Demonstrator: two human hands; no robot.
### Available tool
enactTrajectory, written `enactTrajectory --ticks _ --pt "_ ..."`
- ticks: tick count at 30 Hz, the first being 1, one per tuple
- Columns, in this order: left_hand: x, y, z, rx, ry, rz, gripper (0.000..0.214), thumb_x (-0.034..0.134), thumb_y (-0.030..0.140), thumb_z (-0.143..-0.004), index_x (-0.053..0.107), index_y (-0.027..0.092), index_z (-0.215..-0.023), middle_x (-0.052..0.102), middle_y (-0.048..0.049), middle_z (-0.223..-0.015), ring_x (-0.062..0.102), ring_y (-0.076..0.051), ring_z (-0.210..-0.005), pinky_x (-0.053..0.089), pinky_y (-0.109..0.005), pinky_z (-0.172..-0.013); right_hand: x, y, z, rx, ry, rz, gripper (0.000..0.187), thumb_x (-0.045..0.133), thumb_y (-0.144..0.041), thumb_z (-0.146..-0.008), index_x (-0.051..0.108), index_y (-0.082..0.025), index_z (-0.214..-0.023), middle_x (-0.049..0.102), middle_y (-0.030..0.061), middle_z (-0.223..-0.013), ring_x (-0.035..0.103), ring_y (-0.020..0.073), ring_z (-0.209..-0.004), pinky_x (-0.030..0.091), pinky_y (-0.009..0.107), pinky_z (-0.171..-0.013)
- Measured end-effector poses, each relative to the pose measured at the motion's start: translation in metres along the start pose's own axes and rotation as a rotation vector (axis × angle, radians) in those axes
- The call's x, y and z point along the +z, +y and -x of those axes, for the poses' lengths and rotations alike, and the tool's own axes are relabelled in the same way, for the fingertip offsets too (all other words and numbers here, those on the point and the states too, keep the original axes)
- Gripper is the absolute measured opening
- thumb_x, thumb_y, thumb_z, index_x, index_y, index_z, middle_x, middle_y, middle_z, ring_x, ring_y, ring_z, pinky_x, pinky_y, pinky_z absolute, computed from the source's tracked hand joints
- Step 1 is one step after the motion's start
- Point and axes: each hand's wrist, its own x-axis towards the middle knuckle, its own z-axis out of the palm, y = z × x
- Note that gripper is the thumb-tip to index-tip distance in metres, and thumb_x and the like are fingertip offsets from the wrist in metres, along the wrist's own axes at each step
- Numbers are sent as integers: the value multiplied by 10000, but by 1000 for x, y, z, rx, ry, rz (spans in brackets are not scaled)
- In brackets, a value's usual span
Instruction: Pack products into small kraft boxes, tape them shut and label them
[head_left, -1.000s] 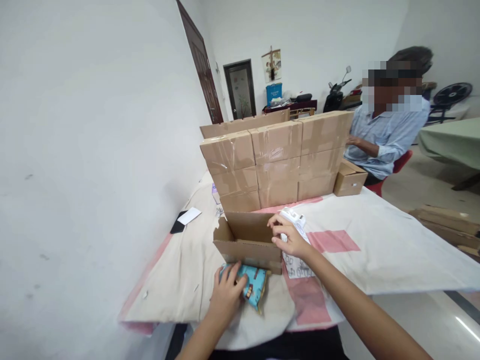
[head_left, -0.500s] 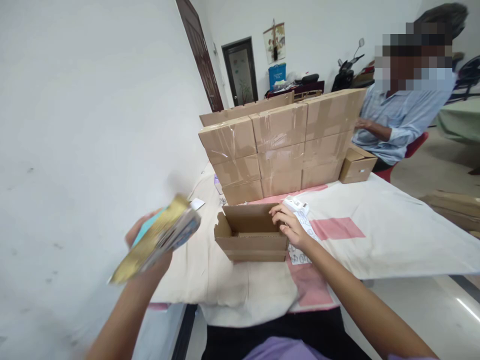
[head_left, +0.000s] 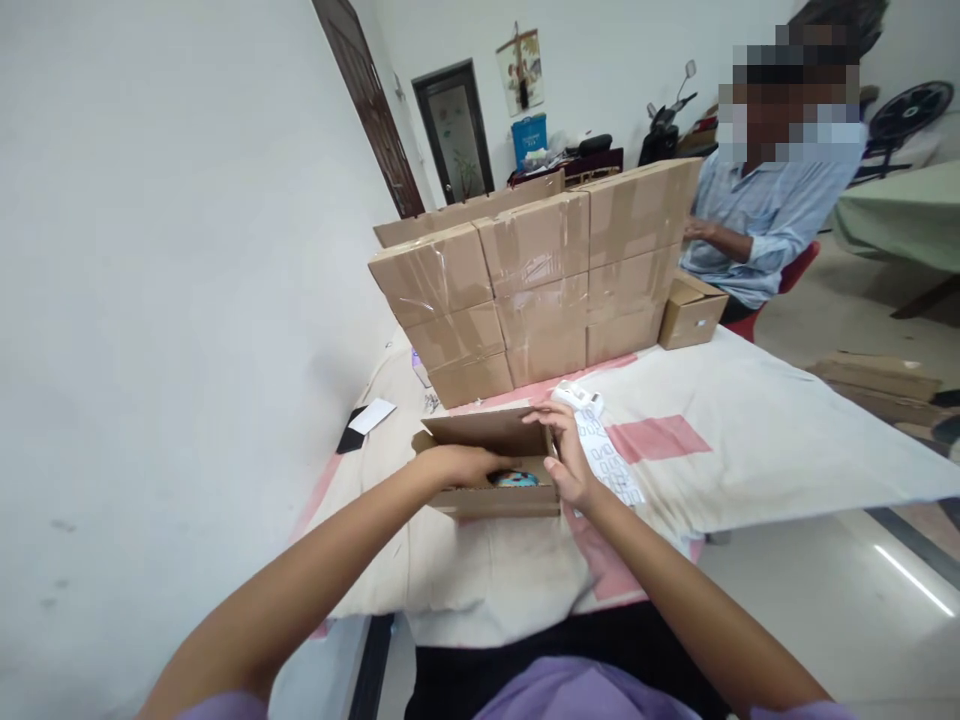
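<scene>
On the table before me stands an open cardboard box (head_left: 499, 503), its far flap raised. My left hand (head_left: 461, 465) reaches down into it from the left, the fingertips mostly hidden behind its near wall. At those fingers, inside the box, shows the blue part of a packet (head_left: 516, 479); the rest of the packet is out of sight. My right hand (head_left: 566, 460) holds the right end of the box, fingers along the far flap's edge and thumb at the near corner. Just right of this hand lies a printed white sheet (head_left: 607, 460), with a small white device (head_left: 577, 396) at its top.
A wall of taped cardboard boxes (head_left: 536, 290) rises across the table behind the open box. Another small carton (head_left: 691, 312) stands at its right end, near a seated person (head_left: 772, 215). A white card (head_left: 373, 416) lies at left on the cloth (head_left: 495, 575). The room's wall (head_left: 165, 300) borders the left side.
My left hand has swung right and down, bringing the gold and blue packet from beside the wall into the box. My right hand stays at the box's right end. The view has shifted slightly.
</scene>
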Motion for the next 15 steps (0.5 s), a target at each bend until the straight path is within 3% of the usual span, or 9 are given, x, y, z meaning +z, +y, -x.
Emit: enactTrajectory --ticks 3,5,7,11,15 --pt "-18 -14 31 -54 110 17 400 560 479 -923 702 262 -1227 738 -74 -1246 679 -264 -1129 502 -369 -989 -1 5 7 58 133 74 441 414 -541 -985 386 -266 -1329 410 152 -1372 461 334 -1348 394 608 -1133" --pt "-21 -27 58 -160 371 41 445 416 491 -1009 634 248 -1312 675 -99 -1352 612 -262 -1263 459 -425 -1085 2 7 12 86 228 120 438 454 -554 -977 400 -278 -1313 384 144 -1384 451 332 -1355 398 605 -1136" --pt "-10 -39 80 -224 519 81 510 464 566 -988 587 243 -1363 539 -127 -1520 490 -290 -1419 401 -484 -1164 5 6 15 82 254 131 369 475 -533 -981 456 -282 -1251 418 130 -1341 461 329 -1344 407 606 -1130" --pt "30 -53 98 -178 579 246 708 476 733 -923 545 229 -1415 212 -146 -1712 211 -344 -1582 289 -555 -1241 8 -5 15 94 211 129 280 457 -480 -1016 611 -251 -1063 513 131 -1271 516 335 -1317 444 596 -1120" --pt "46 -49 99 -110 588 341 606 571 664 -918 590 246 -1356 205 -121 -1716 169 -339 -1592 227 -559 -1269 3 -12 13 164 81 40 389 391 -462 -1048 695 -246 -1161 600 132 -1377 523 343 -1375 432 589 -1151"
